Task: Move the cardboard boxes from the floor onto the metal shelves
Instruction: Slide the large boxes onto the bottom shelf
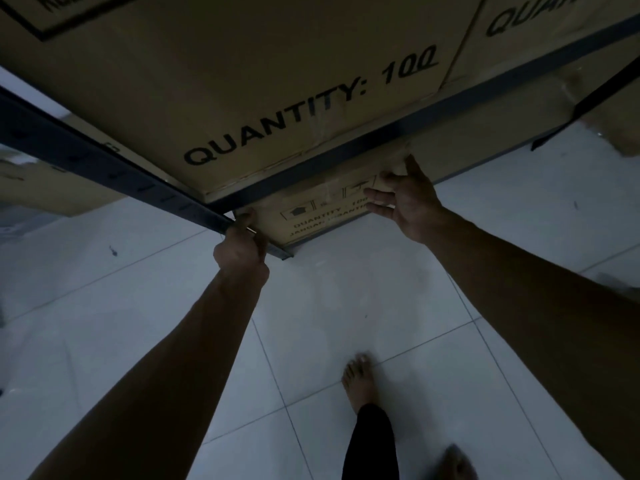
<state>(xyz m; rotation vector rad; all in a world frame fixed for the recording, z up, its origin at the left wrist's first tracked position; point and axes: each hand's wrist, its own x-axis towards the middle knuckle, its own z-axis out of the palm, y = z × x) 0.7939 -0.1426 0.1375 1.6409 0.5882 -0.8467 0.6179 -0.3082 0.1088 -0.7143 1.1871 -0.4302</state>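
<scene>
A brown cardboard box [322, 213] printed with arrows and "QUANTITY" sits on the lower level of the dark metal shelf [346, 157]. My left hand [242, 247] grips its near left corner, beside the shelf's upright post [104, 168]. My right hand [405, 199] lies flat with spread fingers against the box's front face further right. A larger box [242, 81] marked "QUANTITY: 100" fills the shelf level above, with a second box [540, 29] beside it at the right.
White floor tiles [138, 323] stretch below me, with my bare feet [360, 379] on them. Another cardboard box [52, 188] lies on the floor at the left. A black strap [588, 102] crosses wrapped goods at the far right.
</scene>
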